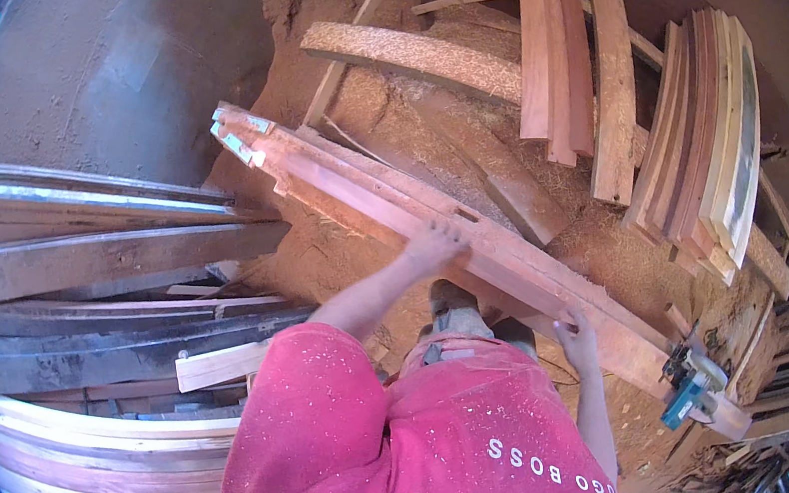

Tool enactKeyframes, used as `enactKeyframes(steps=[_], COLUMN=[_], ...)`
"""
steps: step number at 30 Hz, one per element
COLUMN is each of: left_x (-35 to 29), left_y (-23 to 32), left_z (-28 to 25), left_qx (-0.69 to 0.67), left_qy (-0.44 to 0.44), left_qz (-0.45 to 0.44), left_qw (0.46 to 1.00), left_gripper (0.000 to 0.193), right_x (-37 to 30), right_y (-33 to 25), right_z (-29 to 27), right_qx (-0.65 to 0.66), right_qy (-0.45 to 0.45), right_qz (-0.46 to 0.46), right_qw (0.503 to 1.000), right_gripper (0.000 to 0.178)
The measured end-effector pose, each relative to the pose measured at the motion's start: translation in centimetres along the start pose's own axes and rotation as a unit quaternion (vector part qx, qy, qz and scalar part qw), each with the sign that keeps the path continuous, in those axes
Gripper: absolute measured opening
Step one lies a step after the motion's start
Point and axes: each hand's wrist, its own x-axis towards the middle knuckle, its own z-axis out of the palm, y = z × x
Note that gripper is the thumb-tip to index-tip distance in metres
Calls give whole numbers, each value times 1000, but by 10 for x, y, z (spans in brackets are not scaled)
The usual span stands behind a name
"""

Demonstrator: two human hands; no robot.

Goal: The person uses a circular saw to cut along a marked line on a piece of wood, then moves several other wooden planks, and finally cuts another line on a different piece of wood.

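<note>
A long reddish wooden plank (362,195) lies along a narrow wooden workbench (630,344) that runs slantwise from far left to near right. My left hand (435,247) rests across the plank near its middle, fingers bent over its far side. Farther right, my right hand (578,342) is at the plank's near edge, thumb and fingers closed around it. What lies beneath the right fingers is hidden. A teal and black power tool (687,392) sits at the bench's right end, apart from both hands.
Curved wooden pieces (548,43) and a stack of curved slats (701,133) stand at the far right. Long boards (94,258) are piled on the left, with pale curved strips (95,480) nearer me. Sawdust (295,109) covers the floor around the bench.
</note>
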Motion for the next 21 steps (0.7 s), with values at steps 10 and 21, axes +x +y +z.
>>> enactKeyframes(steps=[10,21], left_x=[-49,-51], left_y=[-114,-119], left_z=[-2,-1], left_qx=[26,63], left_qy=[-89,-111], left_qz=[-35,-241], left_qw=[995,962], left_gripper=[41,37], right_x=[-94,-221], right_y=[91,263], right_z=[-9,-77], right_qx=[-66,169], right_qy=[-43,16], right_qz=[113,322], right_qw=[990,931], right_gripper=[40,28])
